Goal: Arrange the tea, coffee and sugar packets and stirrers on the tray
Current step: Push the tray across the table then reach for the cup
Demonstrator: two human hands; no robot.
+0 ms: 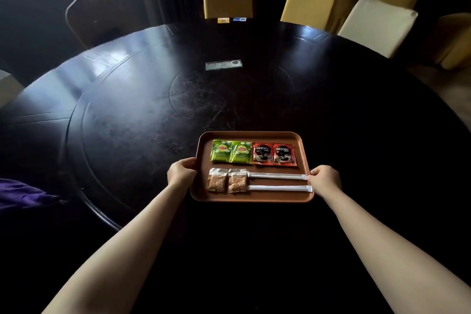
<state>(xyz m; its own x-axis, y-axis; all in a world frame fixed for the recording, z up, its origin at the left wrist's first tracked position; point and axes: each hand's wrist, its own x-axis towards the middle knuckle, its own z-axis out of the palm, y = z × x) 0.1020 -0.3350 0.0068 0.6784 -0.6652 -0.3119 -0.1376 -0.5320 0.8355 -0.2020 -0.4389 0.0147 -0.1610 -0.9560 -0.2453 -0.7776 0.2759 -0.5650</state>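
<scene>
**With everything laid out, both hands are gripping the tray's short ends**

While the tray (204, 192) is sitting on the dark round tabletop (127, 122) straight ahead of the person, its long axis is running left to right, square across the line of the two forearms. The left hand (181, 171) is curling over the left rim, thumb on top, fingers hidden under or behind the edge. The right hand (324, 178) is closing on the right rim in the same way, its thumb lying just beside the end of the upper stirrer. Neither hand is holding a packet; each is holding only the tray.

Inside, the contents are lying in two rows. Along the far row, two green tea packets (230, 151) are sitting side by side on the left and two red coffee packets (274, 154) on the right, touching or nearly so. Along the near row, two sugar packets (226, 180) are lying on the left, and two white stirrers (279, 182) are stretching rightward from them, parallel to the tray's long side.

Judging by this, the arranging is looking finished, and any coming move is likely a shift or squaring of the whole tray. Both hands are equally near, one at each short end, so the tray should travel level if they move together; an uneven pull would be turning it and possibly sliding the light stirrers.
</scene>
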